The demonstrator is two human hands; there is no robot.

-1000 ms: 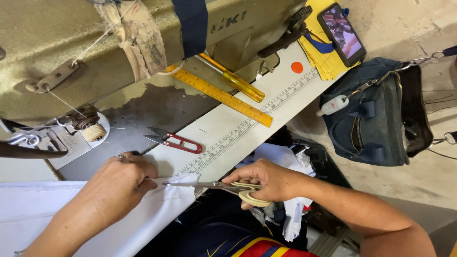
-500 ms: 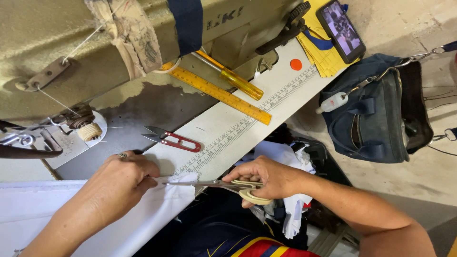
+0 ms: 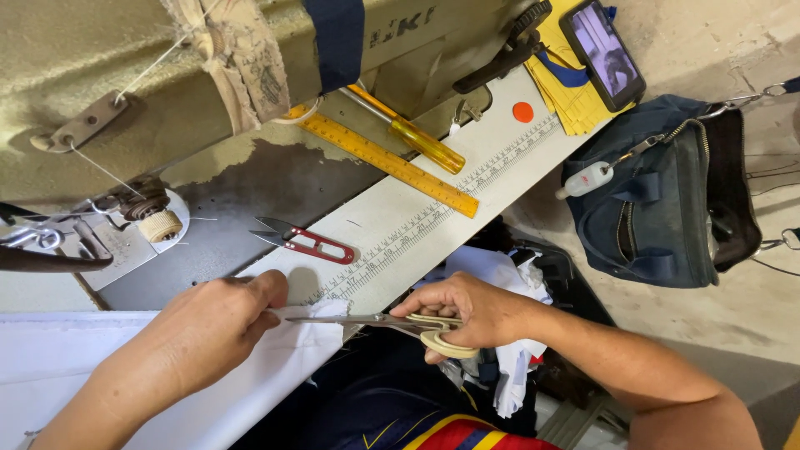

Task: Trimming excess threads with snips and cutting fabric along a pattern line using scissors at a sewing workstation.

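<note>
My left hand (image 3: 204, 333) pinches the white cloth (image 3: 100, 367); my right hand (image 3: 467, 315) grips scissors (image 3: 392, 323), blades at its edge, cut barely begun.

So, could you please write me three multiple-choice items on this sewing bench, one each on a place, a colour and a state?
1. Where do the thread snips lie?
A. on the machine bed, beyond the left hand
B. inside the blue bag
C. on the phone

2. What colour is the ruler?
A. green
B. yellow
C. black

3. What is the right hand doing?
A. resting empty
B. holding a screwdriver
C. gripping the scissors

Answers: 1 A, the red-handled snips sit on the bed past the knuckles. 2 B, it is yellow throughout. 3 C, its fingers close on the handles, blades at the white fabric.
</note>
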